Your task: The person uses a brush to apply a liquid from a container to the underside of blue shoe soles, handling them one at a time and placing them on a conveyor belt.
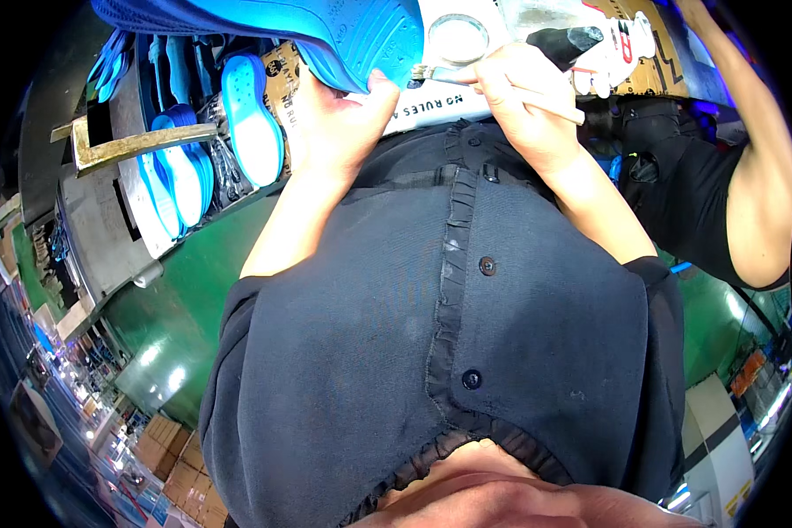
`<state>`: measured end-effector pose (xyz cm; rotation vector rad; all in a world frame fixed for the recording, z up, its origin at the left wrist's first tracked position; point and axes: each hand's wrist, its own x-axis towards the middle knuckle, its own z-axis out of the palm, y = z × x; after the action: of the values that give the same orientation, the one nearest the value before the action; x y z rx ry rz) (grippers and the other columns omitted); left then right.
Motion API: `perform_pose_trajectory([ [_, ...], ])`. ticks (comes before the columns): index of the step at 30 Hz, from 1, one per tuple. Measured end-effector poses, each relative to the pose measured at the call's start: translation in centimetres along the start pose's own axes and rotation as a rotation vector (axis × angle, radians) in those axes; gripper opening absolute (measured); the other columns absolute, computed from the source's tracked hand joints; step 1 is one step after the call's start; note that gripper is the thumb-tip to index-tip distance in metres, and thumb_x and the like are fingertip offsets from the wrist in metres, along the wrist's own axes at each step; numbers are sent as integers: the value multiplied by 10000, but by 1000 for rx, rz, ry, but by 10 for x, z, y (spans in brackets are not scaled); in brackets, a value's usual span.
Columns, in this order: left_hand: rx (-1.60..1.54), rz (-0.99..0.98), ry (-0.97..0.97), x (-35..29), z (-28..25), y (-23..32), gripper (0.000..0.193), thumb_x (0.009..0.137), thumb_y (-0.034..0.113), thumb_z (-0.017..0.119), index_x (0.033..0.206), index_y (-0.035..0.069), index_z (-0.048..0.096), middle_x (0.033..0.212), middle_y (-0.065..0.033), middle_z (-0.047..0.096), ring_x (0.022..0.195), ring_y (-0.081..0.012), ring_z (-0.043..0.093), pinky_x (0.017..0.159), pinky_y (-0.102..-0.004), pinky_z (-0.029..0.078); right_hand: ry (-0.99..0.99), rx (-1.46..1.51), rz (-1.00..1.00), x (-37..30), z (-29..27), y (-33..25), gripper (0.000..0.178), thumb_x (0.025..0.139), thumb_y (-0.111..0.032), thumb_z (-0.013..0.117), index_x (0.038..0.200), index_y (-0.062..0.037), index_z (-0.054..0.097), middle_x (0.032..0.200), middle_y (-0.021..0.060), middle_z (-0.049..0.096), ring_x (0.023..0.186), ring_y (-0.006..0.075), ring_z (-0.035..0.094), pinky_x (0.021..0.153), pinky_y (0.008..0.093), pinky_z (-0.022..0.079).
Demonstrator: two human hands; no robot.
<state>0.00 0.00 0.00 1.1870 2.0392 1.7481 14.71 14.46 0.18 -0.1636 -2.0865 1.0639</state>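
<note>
My left hand is closed on the edge of a large blue shoe sole, thumb on the near side. The sole is tilted up and has raised markings. A small brush with a pale handle is gripped in my right hand. Its bristle end points left, close to the sole's lower edge; I cannot tell whether they touch. Just beyond the brush stands a round dish with something whitish in it.
At left lie several blue soles beside a worn metal frame. Cardboard covers part of the bench. On the right are a black-and-white object and another person's bare arm. Green floor shows below.
</note>
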Motion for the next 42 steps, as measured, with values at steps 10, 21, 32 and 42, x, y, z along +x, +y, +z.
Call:
perform_pose_trajectory([
  [10,-61,16,116,-4,7,3,380,696,55,623,1037,-37,482,900,-115,611,827,-171,601,765,-277,473,31,-80,16,-9,-15,3,181,861,-120,533,783,-39,675,725,51,633,664,182,560,623,275,431],
  [21,287,178,93,-1,1,8,192,652,91,647,798,-20,591,742,-118,642,691,-226,636,661,-311,498,-44,-59,-176,-4,-7,-12,195,864,-71,507,754,25,636,722,92,635,670,187,569,624,277,446],
  [32,-16,284,148,33,-27,37,615,738,54,606,1269,-15,304,1222,-150,433,1114,-209,437,954,-374,353,188,-20,-2,-10,-27,0,166,843,-27,500,752,23,630,691,103,625,598,177,602,574,276,477],
  [42,-420,245,43,197,-82,150,434,836,201,553,1172,-63,479,1075,-131,573,933,-187,576,789,-272,460,250,110,234,-22,-31,3,200,835,-63,514,673,12,605,641,87,600,630,223,572,589,315,446],
])
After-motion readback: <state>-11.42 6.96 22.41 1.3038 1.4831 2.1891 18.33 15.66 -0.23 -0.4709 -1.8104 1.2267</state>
